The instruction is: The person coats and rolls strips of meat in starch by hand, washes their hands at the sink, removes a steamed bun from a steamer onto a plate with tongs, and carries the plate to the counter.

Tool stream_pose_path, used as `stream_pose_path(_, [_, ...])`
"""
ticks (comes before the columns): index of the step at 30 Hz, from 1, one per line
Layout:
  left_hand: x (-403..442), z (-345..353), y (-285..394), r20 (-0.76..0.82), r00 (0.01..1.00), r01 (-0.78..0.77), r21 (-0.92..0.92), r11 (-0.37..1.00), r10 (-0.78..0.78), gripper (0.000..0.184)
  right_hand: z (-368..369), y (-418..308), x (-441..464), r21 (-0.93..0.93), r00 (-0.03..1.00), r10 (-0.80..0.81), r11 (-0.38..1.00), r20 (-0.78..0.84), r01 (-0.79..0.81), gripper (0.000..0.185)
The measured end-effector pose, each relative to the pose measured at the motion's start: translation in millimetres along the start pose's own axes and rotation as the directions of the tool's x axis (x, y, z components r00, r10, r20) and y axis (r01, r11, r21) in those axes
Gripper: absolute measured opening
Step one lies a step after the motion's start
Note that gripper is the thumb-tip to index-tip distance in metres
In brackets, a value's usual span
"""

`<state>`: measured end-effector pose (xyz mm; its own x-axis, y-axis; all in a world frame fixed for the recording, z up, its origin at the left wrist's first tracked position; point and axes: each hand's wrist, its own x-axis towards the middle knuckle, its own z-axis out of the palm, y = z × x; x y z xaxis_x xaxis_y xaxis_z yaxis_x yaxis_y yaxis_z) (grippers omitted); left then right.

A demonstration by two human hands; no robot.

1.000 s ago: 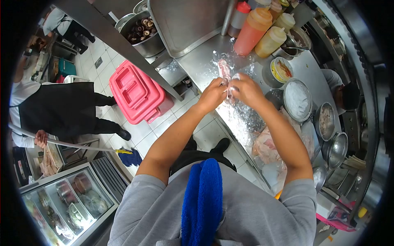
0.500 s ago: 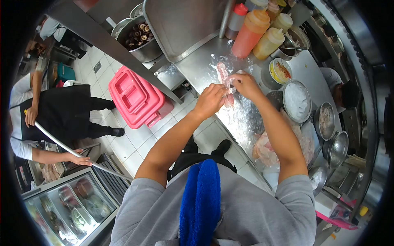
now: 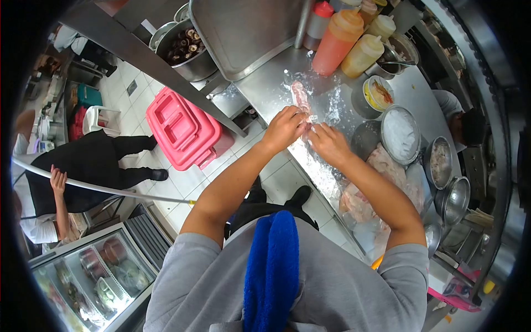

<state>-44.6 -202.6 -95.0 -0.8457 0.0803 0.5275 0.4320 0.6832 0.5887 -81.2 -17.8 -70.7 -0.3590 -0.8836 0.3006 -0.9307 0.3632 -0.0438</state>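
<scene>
On the steel worktop [image 3: 265, 83] lies a long strip of pale pink raw meat [image 3: 300, 95], dusted with white flour [image 3: 334, 108]. My left hand [image 3: 286, 130] has its fingers closed on the near part of the strip. Just to its right, my right hand [image 3: 330, 144] pinches the near end, its fingertips whitened. The far end of the strip sticks out past my hands; the gripped part is mostly hidden. A bag of more raw meat [image 3: 354, 202] rests beside my right forearm.
Squeeze bottles [image 3: 337, 41] and a pan of white powder [image 3: 400, 135] stand along the worktop. A pink lidded bin [image 3: 182, 130] is on the floor at left. A co-worker with a black apron [image 3: 77, 171] holds a long white pole [image 3: 110, 191].
My right hand has come down and nearer to me, to the strip's near end; my left hand has shifted slightly right. The co-worker's pole has swung to a flatter angle.
</scene>
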Motion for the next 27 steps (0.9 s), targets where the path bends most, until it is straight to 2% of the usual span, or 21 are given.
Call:
stream_pose_path(4, [0, 2, 1, -0.019, 0.999, 0.036, -0.046, 0.998, -0.037, 0.023, -2, -6, 5, 0.019, 1.0, 0.03, 0.999, 0.006, -0.03, 0.024])
stream_pose_path(6, [0, 2, 1, -0.015, 0.998, 0.055, -0.056, 0.997, -0.056, 0.022, -8, -13, 4, 0.089, 0.995, 0.091, 0.992, -0.048, -0.086, 0.026])
stream_pose_path(10, [0, 3, -4, -0.005, 0.998, 0.066, -0.065, 0.996, -0.067, 0.021, -19, -18, 6, 0.231, 0.99, 0.138, 0.964, -0.013, -0.131, 0.028])
stream_pose_path(12, [0, 3, -4, 0.01, 0.996, 0.09, -0.09, 0.992, -0.09, 0.02, -26, -15, 13, 0.242, 0.983, 0.173, 0.958, -0.066, -0.153, 0.026])
stream_pose_path(18, [3, -3, -2, 0.055, 0.992, 0.118, -0.118, 0.986, -0.113, 0.019, -39, 23, 48, 0.341, 0.966, 0.254, 0.914, -0.054, -0.221, 0.017])
stream_pose_path(19, [3, -3, -3, 0.059, 0.993, 0.11, -0.116, 0.987, -0.103, 0.019, -40, 31, 55, 0.383, 0.962, 0.273, 0.886, 0.023, -0.261, 0.013])
stream_pose_path(20, [3, -2, -2, 0.06, 0.993, 0.108, -0.116, 0.987, -0.102, 0.019, -36, 37, 59, 0.383, 0.961, 0.275, 0.886, 0.022, -0.262, 0.013])
stream_pose_path(23, [1, 0, -5, 0.044, 0.991, 0.13, -0.153, 0.98, -0.125, 0.02, -24, 58, 69, 0.451, 0.94, 0.296, 0.824, 0.172, -0.342, 0.016])
stream_pose_path(26, [-1, -3, 0, 0.045, 0.992, 0.122, -0.102, 0.987, -0.118, 0.024, -4, 73, 74, 0.52, 0.917, 0.313, 0.755, 0.248, -0.399, 0.016])
stream_pose_path(27, [1, -7, 7, 0.0, 0.99, 0.139, -0.093, 0.986, -0.14, 0.027, -2, 73, 76, 0.519, 0.918, 0.313, 0.757, 0.246, -0.397, 0.016])
